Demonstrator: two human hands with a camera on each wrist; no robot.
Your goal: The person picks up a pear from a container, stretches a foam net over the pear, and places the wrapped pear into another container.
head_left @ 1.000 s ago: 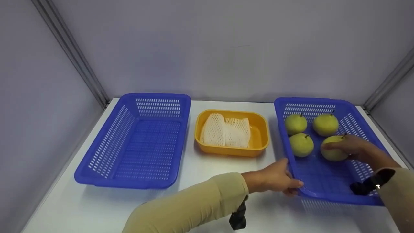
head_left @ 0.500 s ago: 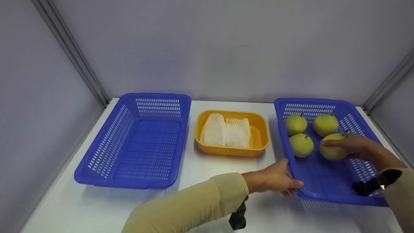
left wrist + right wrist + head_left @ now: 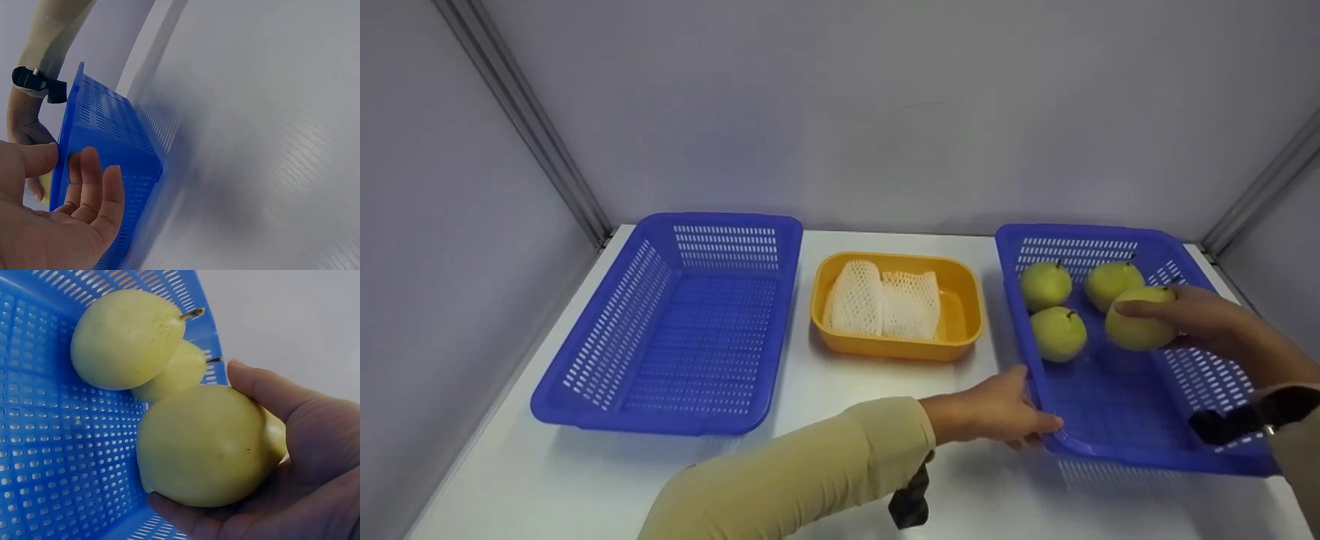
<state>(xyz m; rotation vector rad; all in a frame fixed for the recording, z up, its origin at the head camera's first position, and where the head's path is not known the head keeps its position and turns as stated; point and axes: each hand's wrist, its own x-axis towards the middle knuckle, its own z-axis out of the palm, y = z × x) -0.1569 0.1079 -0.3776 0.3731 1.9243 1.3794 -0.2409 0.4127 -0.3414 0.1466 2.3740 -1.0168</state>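
In the head view my right hand (image 3: 1204, 319) grips a yellow-green pear (image 3: 1140, 322) above the floor of the right blue basket (image 3: 1110, 412). The right wrist view has the thumb on one side of this pear (image 3: 208, 450) and the fingers beneath it. Three more pears lie in the basket: one front left (image 3: 1057, 335), one back left (image 3: 1045, 286), one back right (image 3: 1112, 283), partly hidden by the held pear. At the basket's near left corner my left hand (image 3: 997, 409) holds the rim, thumb on top and fingers curled below it against the outer wall (image 3: 112, 140).
A yellow tub (image 3: 960, 300) with white foam net sleeves (image 3: 885, 304) stands between the baskets. On the left is a second blue basket (image 3: 705, 337) with nothing in it. Grey-white panels (image 3: 885, 112) enclose the white table (image 3: 840, 382) at the back and sides.
My right hand has raised the pear off the basket floor and shifted it slightly away from me. The left hand keeps its hold on the rim.
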